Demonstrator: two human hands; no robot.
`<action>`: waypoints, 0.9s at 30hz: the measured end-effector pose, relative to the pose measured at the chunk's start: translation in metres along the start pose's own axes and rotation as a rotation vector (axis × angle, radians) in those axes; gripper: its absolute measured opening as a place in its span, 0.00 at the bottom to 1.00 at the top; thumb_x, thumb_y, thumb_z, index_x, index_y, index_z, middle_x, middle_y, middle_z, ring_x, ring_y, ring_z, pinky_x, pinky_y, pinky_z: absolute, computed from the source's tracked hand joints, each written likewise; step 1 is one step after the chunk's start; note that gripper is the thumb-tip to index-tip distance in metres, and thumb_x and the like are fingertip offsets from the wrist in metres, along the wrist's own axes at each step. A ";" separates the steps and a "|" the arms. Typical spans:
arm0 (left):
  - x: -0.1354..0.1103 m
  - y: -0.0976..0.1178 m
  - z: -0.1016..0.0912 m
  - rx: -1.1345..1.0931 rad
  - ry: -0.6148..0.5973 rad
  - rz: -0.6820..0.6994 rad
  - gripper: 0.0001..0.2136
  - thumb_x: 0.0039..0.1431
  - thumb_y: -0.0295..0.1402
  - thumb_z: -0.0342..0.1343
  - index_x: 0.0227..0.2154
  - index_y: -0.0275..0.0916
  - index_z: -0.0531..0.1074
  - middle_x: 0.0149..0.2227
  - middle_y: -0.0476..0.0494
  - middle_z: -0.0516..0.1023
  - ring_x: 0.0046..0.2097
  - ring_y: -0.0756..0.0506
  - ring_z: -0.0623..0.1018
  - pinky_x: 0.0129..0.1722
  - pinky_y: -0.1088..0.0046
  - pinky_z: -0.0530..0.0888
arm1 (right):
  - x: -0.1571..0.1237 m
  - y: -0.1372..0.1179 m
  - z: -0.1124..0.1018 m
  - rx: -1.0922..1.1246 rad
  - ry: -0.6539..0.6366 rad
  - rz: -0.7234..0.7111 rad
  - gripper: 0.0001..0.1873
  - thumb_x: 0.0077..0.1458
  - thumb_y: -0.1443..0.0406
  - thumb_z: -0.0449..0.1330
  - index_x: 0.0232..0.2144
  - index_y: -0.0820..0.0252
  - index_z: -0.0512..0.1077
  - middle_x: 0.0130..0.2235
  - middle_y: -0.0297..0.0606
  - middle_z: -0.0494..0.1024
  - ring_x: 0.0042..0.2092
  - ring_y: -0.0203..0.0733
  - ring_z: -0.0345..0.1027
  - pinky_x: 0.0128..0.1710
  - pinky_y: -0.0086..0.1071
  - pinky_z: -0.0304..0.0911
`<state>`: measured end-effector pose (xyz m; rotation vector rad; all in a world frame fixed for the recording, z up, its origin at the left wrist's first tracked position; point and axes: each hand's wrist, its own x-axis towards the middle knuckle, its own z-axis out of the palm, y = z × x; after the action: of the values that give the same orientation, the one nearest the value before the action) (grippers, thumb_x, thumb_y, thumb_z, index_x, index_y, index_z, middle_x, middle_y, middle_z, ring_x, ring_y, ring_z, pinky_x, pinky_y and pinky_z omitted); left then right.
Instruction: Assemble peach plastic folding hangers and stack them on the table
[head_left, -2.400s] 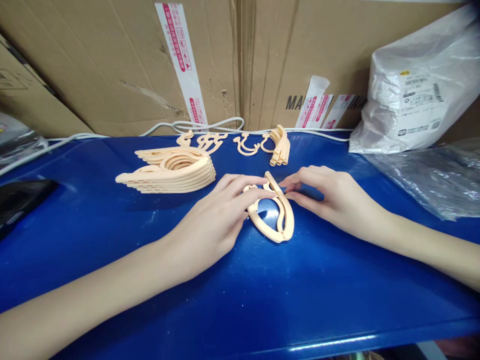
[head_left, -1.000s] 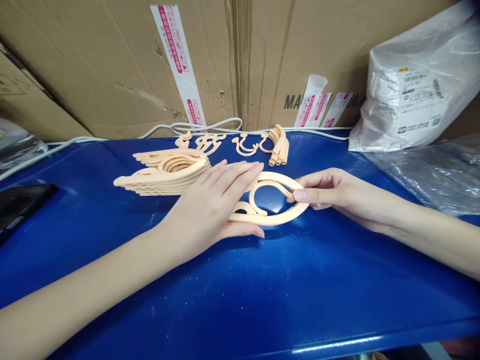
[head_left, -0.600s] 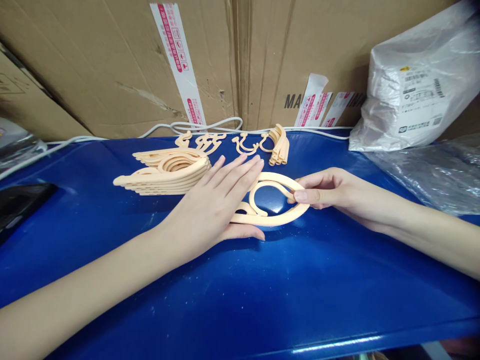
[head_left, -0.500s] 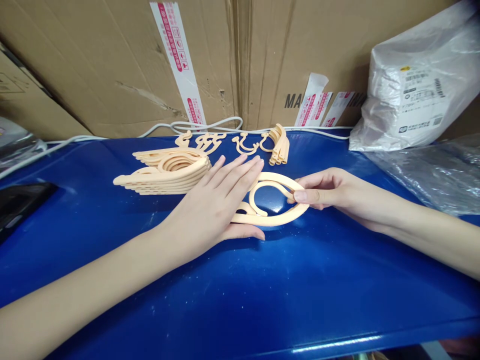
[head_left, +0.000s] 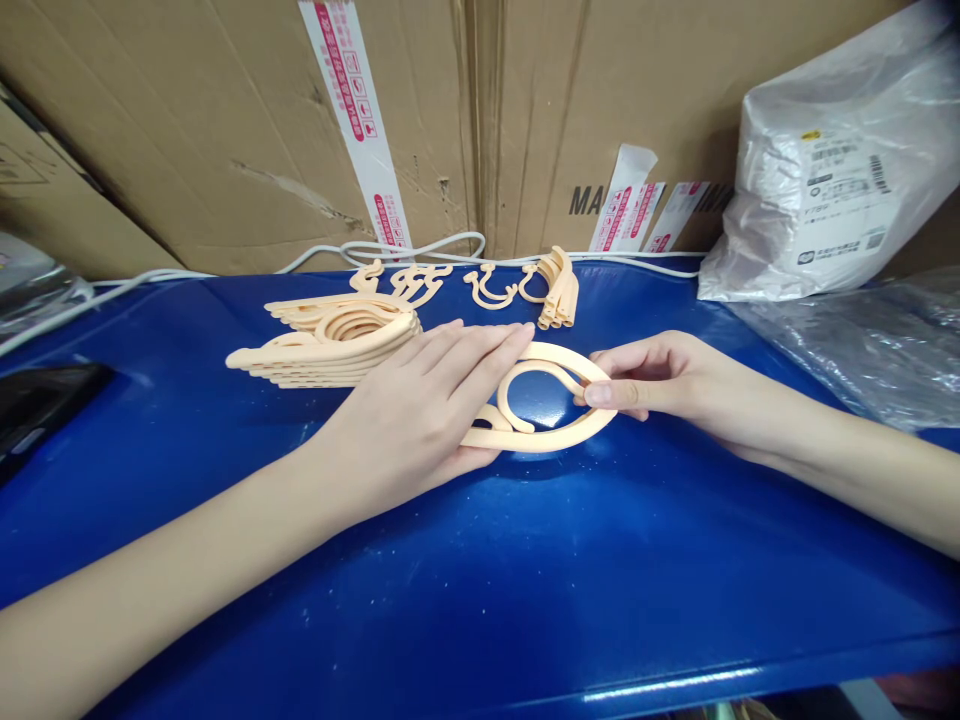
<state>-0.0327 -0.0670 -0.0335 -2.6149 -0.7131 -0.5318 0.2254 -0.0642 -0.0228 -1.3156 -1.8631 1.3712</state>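
A cream plastic folding hanger (head_left: 555,439), folded into a loop with its curved hook inside, lies between my hands just above the blue table. My left hand (head_left: 427,405) is wrapped over its left part, fingers together on top and thumb mostly hidden below. That end of the hanger is covered by the palm. At its rounded right end, my right hand (head_left: 664,375) pinches the rim between thumb and fingers. Left of it sits a stack of similar folded hangers (head_left: 322,362), close behind my left fingers.
Loose cream hook pieces (head_left: 491,290) and a small bundle of curved parts (head_left: 556,295) lie at the back. Behind them run a white cable (head_left: 420,248) and cardboard boxes (head_left: 225,120). A white plastic parcel (head_left: 832,170) stands right; a black device (head_left: 45,410) lies left.
My left fingers have closed together and slid slightly down over the hanger, and the thumb has tucked in beneath it. My right hand keeps its pinch, nearly still.
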 end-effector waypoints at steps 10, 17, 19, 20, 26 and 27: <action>0.002 0.001 0.000 0.022 -0.004 0.006 0.26 0.63 0.35 0.51 0.60 0.23 0.59 0.59 0.26 0.70 0.59 0.34 0.71 0.57 0.55 0.70 | 0.000 0.002 0.000 -0.019 0.011 -0.002 0.17 0.46 0.47 0.67 0.24 0.53 0.78 0.28 0.34 0.75 0.28 0.37 0.59 0.27 0.33 0.56; 0.000 0.001 0.003 0.053 -0.004 0.000 0.38 0.63 0.54 0.49 0.62 0.23 0.57 0.61 0.25 0.68 0.60 0.32 0.70 0.57 0.52 0.68 | 0.000 0.003 0.001 0.078 0.004 0.011 0.11 0.47 0.52 0.68 0.25 0.51 0.79 0.32 0.33 0.78 0.35 0.41 0.69 0.38 0.37 0.64; 0.000 0.001 0.002 0.057 -0.003 0.006 0.41 0.61 0.57 0.49 0.62 0.22 0.57 0.61 0.24 0.67 0.60 0.31 0.69 0.57 0.52 0.67 | 0.000 0.003 0.001 0.077 0.003 0.011 0.12 0.47 0.52 0.69 0.25 0.52 0.79 0.32 0.33 0.79 0.36 0.41 0.69 0.38 0.37 0.64; 0.000 0.001 0.002 0.056 -0.002 0.006 0.42 0.61 0.58 0.49 0.62 0.22 0.57 0.61 0.24 0.67 0.60 0.31 0.69 0.57 0.52 0.67 | 0.000 0.003 0.001 0.072 0.004 0.011 0.12 0.47 0.51 0.69 0.25 0.52 0.79 0.32 0.34 0.79 0.36 0.42 0.69 0.38 0.37 0.64; 0.000 0.003 -0.002 -0.125 -0.010 -0.054 0.33 0.63 0.50 0.53 0.61 0.30 0.59 0.60 0.30 0.69 0.58 0.36 0.71 0.56 0.58 0.69 | 0.000 0.001 0.001 0.042 -0.016 0.018 0.15 0.46 0.49 0.68 0.26 0.53 0.79 0.32 0.35 0.79 0.35 0.43 0.69 0.38 0.38 0.64; 0.000 0.003 -0.004 -0.162 -0.014 -0.074 0.31 0.63 0.47 0.55 0.61 0.31 0.59 0.60 0.31 0.69 0.58 0.37 0.71 0.56 0.59 0.70 | 0.000 0.000 0.000 0.043 -0.033 0.016 0.14 0.47 0.50 0.68 0.27 0.53 0.80 0.33 0.35 0.79 0.35 0.42 0.69 0.38 0.37 0.64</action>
<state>-0.0320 -0.0712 -0.0313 -2.7526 -0.8047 -0.6173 0.2255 -0.0644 -0.0233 -1.2963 -1.8388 1.4411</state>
